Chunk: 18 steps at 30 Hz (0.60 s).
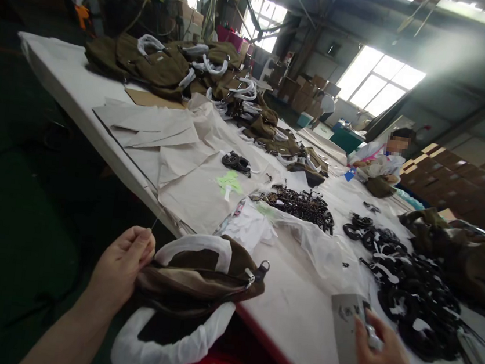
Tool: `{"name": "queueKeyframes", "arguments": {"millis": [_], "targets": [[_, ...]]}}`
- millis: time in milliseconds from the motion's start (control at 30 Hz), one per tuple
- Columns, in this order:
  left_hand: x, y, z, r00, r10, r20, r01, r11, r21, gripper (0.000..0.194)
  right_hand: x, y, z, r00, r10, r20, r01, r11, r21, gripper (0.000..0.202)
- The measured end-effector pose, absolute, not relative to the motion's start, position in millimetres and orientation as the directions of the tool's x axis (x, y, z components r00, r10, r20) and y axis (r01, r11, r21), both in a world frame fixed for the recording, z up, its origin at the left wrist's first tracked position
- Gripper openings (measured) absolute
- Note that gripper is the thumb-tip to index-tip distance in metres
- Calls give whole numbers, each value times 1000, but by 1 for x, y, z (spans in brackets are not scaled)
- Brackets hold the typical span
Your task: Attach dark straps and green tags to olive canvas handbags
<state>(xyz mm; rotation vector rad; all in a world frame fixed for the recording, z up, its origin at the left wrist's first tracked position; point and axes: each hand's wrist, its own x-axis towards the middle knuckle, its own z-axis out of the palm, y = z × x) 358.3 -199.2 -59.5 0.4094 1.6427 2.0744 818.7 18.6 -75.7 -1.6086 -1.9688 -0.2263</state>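
An olive-brown bag (196, 285) with two white-wrapped handles lies at the table's near edge, its zipped top partly open. My left hand (126, 259) is at the bag's left end, thumb and forefinger pinched on a thin thread that rises from the fingertips. Over the table at the lower right, my right hand (384, 356) is closed around a small silvery object whose kind I cannot make out. Beneath that hand lies a grey flat plate or box (345, 334).
Olive bags (163, 70) are heaped along the far left of the table (281, 303). Dark chains (301, 206) lie mid-table, black coiled straps (421, 307) to the right, pale sheets (156, 131) to the left. A person (379, 156) is across the table.
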Motion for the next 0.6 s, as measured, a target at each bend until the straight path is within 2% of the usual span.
{"name": "queueKeyframes", "arguments": {"millis": [100,167,200,233,400,500,600], "targets": [[361,-203,-63,-845,532,-52,-172,-180,969,42,693,46,-66,-514,763,393,699,638,-323,42],[366,-209,-63,-840,538,-72,-183,-155,971,44,612,66,-70,-712,668,214,602,739,-302,42],[369,-212,-63,-835,543,-85,-190,-139,972,45,576,75,-73,-753,650,98,609,746,-269,47],[373,-216,-64,-829,550,-102,-200,-122,972,47,544,84,-76,-765,642,51,610,748,-263,49],[396,-234,-71,-797,576,-184,-233,-11,972,51,436,119,-88,-672,731,-119,735,638,-228,34],[404,-238,-76,-774,588,-234,-275,22,961,53,407,131,-94,-611,756,-235,792,576,-204,31],[402,-238,-78,-759,594,-265,-316,19,949,54,399,139,-98,-615,747,-253,788,572,-227,29]]}}
